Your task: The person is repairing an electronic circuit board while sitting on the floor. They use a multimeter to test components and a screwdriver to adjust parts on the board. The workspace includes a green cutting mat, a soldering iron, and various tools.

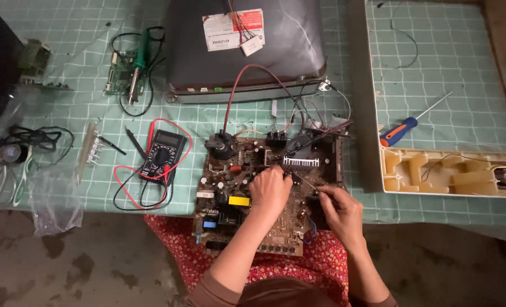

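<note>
I count one grey picture tube (244, 48) lying face-down on the checked table mat (452, 57), directly behind the circuit board. One brown circuit board (247, 199) overhangs the near table edge, its near half resting over my lap; red and thin wires run from it back to the tube. One cream plastic casing (452, 173) sits well right of the board; in its compartments I see one small wired part at the far right end. One multimeter (162, 156), with red and black leads, lies just left of the board. One soldering iron (139, 57) lies far left of the board, by the tube. One screwdriver (415, 120), orange and blue handled, lies right of the board; the mat around it is open. My left hand (270, 190) rests curled on the board's middle. My right hand (341, 210) pinches a thin probe (304, 182) at the board's right edge.
</note>
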